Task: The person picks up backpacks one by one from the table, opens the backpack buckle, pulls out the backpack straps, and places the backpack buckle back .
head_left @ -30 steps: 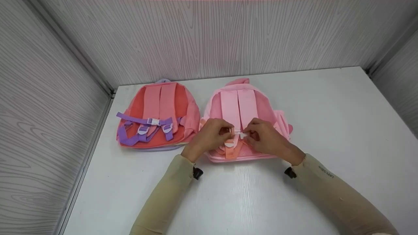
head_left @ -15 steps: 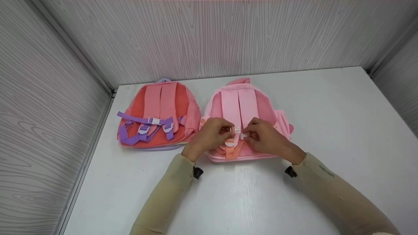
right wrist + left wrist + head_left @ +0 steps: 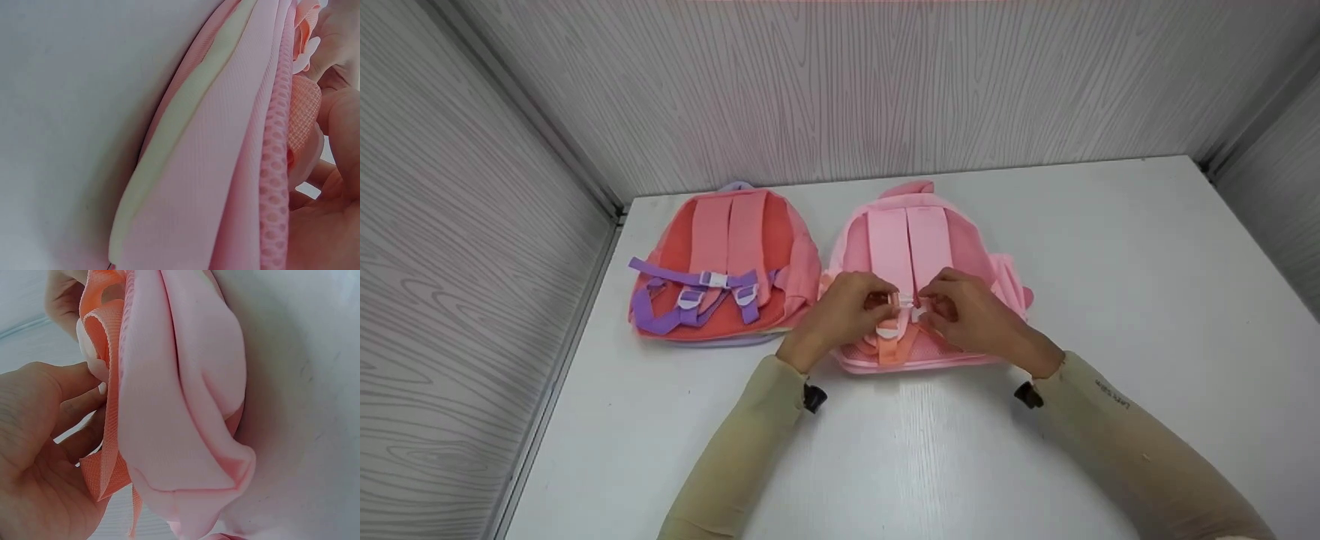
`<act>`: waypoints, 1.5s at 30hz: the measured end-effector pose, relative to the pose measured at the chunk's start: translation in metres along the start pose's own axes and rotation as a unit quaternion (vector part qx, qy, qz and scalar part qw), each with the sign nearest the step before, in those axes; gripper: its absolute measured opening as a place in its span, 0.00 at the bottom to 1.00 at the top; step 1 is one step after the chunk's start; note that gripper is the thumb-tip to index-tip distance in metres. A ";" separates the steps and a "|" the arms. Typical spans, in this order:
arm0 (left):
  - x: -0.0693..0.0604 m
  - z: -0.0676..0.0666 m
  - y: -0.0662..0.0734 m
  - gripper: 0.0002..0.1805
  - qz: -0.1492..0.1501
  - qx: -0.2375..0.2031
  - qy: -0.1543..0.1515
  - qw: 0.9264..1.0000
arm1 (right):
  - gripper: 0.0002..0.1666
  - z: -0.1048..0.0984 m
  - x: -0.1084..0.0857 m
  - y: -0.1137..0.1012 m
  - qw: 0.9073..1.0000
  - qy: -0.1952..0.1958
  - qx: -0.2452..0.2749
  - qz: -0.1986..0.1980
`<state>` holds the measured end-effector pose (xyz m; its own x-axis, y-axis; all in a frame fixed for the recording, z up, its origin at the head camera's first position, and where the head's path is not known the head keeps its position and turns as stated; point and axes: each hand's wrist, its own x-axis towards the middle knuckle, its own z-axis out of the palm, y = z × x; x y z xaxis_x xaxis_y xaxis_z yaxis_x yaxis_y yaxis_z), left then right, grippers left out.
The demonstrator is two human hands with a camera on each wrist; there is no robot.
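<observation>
A light pink backpack (image 3: 930, 240) lies with its shoulder straps facing up, its peach webbing (image 3: 894, 351) low on the back panel. Over that panel, my left hand (image 3: 844, 311) pinches one side of a white plastic buckle (image 3: 906, 299) with thumb and fingertips. From the other side my right hand (image 3: 971, 316) pinches at the buckle too, its fingers close to the left ones. Fingertips hide much of the buckle, so I cannot tell whether its halves are joined. In the left wrist view, looped peach strap (image 3: 112, 343) lies against the left fingers.
To the left sits a coral backpack (image 3: 679, 232) with purple straps (image 3: 656, 319) and a fastened white buckle (image 3: 715, 280). Both bags rest on a white table (image 3: 1117, 247), close to the wood-grain back panel (image 3: 885, 90).
The white buckle parts have shifted slightly between the fingertips, and the pronged piece seen earlier is now more covered. The right fingers have moved a little; both bags stay put.
</observation>
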<state>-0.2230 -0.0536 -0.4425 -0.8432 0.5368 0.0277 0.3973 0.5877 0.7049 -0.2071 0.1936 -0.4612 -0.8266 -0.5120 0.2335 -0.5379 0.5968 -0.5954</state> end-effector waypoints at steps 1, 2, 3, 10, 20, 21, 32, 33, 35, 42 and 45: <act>0.000 0.000 0.000 0.16 0.000 -0.001 0.000 1.000 | 0.13 0.000 0.000 0.000 1.000 0.001 0.000 0.000; 0.000 0.000 0.000 0.16 -0.002 -0.003 0.000 1.000 | 0.13 -0.001 0.000 0.000 1.000 0.001 0.000 0.001; 0.000 0.000 0.000 0.17 -0.004 -0.005 -0.001 1.000 | 0.13 -0.001 0.001 0.000 1.000 0.001 0.001 0.002; 0.001 0.001 0.000 0.18 -0.013 -0.010 -0.005 1.000 | 0.15 -0.001 0.002 -0.002 1.000 0.001 0.003 0.010; 0.001 0.001 -0.002 0.17 -0.008 -0.012 -0.006 1.000 | 0.15 -0.001 0.006 -0.005 1.000 0.008 0.002 0.002; 0.001 0.001 -0.002 0.16 -0.006 -0.011 -0.006 1.000 | 0.15 -0.001 0.006 -0.005 1.000 0.008 0.001 0.001; 0.002 0.000 -0.002 0.18 -0.011 -0.023 -0.009 1.000 | 0.15 0.003 0.007 -0.006 1.000 0.007 -0.001 0.004; 0.002 0.000 -0.002 0.18 -0.011 -0.023 -0.009 1.000 | 0.15 0.003 0.008 -0.006 1.000 0.006 -0.001 0.005; 0.001 0.001 -0.002 0.17 -0.009 -0.024 -0.008 1.000 | 0.14 0.004 0.008 -0.007 1.000 0.006 -0.001 0.006; 0.002 0.001 -0.002 0.17 -0.010 -0.024 -0.011 1.000 | 0.16 0.003 0.010 -0.010 1.000 0.005 -0.003 0.013; 0.001 0.001 -0.002 0.17 -0.007 -0.024 -0.011 1.000 | 0.16 0.003 0.011 -0.011 1.000 0.003 -0.002 0.012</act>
<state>-0.2247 -0.0535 -0.4452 -0.8407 0.5416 0.0020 0.3662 0.5658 0.7388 -0.2096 0.1792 -0.4544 -0.8404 -0.4938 0.2235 -0.5182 0.6111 -0.5983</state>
